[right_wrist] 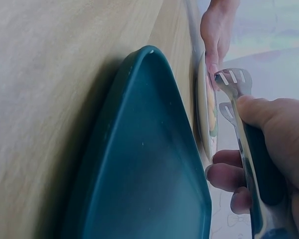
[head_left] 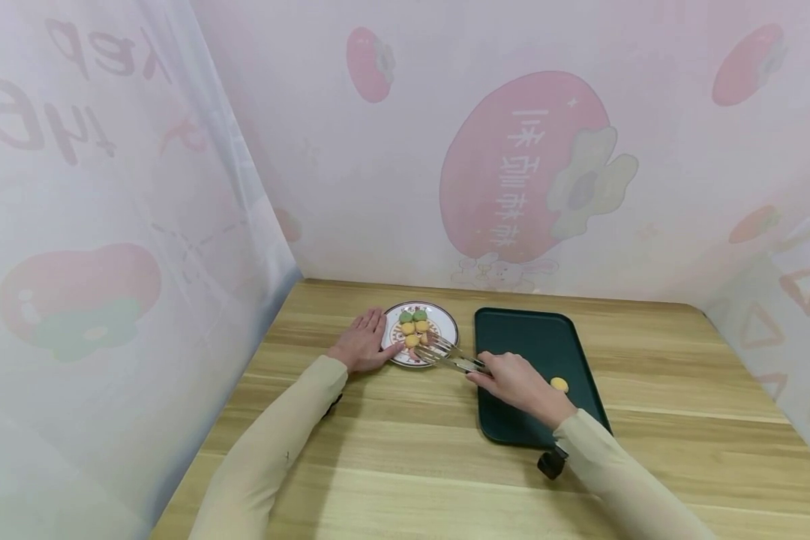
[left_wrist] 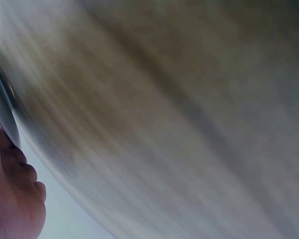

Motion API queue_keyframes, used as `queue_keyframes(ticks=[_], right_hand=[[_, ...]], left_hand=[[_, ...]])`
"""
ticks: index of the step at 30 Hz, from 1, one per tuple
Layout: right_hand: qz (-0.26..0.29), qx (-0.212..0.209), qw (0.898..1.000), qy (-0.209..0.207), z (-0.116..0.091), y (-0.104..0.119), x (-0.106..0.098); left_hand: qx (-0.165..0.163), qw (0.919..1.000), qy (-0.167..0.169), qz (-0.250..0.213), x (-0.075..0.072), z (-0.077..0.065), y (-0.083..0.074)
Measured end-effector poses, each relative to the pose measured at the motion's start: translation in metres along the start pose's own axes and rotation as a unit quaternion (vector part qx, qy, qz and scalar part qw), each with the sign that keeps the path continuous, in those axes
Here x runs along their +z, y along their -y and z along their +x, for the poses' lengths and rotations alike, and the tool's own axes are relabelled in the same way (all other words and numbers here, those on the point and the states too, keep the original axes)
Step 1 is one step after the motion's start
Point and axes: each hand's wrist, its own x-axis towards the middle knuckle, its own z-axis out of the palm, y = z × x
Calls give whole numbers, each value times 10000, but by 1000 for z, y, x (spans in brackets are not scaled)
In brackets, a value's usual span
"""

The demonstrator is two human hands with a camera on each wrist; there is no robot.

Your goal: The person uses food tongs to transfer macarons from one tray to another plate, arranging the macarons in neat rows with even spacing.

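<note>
A white plate (head_left: 449, 321) with a dark patterned rim holds small round pieces that look like cookies: two green pieces (head_left: 406, 318), three yellow pieces (head_left: 408, 328) and some pinkish ones partly hidden under the tongs. My left hand (head_left: 364, 343) rests at the plate's left edge, fingers extended and thumb along its near rim. In my right hand (head_left: 516, 381) I grip metal tongs (right_wrist: 246, 144) with dark handle panels and slotted ends. Those ends lie over the plate's right near part, spread apart; whether a piece sits between them is unclear.
A dark green tray (head_left: 526, 337) lies right of the plate, under my right hand, with one yellow piece (head_left: 559, 385) on it. Both stand on a wooden table (head_left: 391, 450). Printed curtains (head_left: 391, 165) enclose the back and sides.
</note>
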Motion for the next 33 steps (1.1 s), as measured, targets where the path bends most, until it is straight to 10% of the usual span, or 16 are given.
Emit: queue_keyframes(ticks=[33], right_hand=[[-325, 176, 9985, -398, -67, -46, -25]], left_hand=[[-71, 9999, 52, -72, -2, -2, -2]])
